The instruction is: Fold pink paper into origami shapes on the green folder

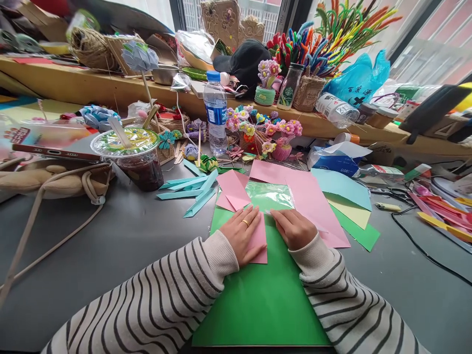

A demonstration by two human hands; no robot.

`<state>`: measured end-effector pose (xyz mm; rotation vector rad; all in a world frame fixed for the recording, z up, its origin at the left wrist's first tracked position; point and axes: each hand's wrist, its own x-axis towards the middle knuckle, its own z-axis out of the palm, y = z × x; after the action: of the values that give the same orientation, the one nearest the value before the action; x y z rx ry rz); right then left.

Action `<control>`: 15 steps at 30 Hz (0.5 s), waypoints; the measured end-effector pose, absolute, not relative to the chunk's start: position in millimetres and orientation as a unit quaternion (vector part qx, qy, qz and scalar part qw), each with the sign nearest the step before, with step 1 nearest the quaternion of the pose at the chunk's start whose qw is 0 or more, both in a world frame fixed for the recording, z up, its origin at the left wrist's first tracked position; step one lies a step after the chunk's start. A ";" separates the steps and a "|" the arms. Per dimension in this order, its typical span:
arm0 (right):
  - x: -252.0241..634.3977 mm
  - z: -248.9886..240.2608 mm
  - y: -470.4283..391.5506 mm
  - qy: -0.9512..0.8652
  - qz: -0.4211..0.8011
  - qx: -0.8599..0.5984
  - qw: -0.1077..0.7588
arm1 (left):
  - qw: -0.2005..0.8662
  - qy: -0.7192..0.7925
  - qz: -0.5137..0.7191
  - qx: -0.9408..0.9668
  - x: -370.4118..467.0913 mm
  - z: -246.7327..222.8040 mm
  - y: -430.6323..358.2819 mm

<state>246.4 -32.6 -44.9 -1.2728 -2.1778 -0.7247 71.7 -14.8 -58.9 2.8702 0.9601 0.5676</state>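
Note:
My left hand (242,233), a ring on one finger, lies flat on a small pink paper piece (261,241) and presses it against the green sheet (269,305). Beside it, my right hand (295,227) is closed in a pinch. A pale, thin tip shows at its fingertips and a pale end behind the hand, like a slim stick; its kind is unclear. More pink pieces (234,189) lie just beyond my left hand. Under the far part of the green sheet's area, a clear plastic sleeve (273,194) shines.
Blue folded paper strips (195,187) lie left of the pink pieces. Large pink (313,206) and blue (342,187) sheets lie to the right. A drink cup (138,162) stands at left, a water bottle (216,115) behind. Scissors (394,193) and a black cable (416,246) are at right.

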 end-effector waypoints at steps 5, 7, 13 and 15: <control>244.2 -45.2 -31.1 -0.826 -0.239 -0.450 0.243 | 0.035 0.322 0.157 0.933 72.2 -57.1 -15.4; 243.7 -45.5 -30.8 -0.832 -0.235 -0.444 0.235 | 0.034 0.320 0.156 0.934 71.8 -57.4 -15.6; 244.1 -45.9 -37.3 -0.849 -0.227 -0.416 0.235 | 0.025 0.325 0.145 0.934 71.7 -58.2 -15.3; 245.0 -47.0 -42.2 -0.853 -0.221 -0.404 0.244 | 0.014 0.329 0.139 0.934 72.2 -58.1 -14.9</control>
<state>245.0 -42.2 -47.0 -1.1033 -2.3310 -0.6035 72.2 -14.9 -58.1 2.9090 1.0237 0.4331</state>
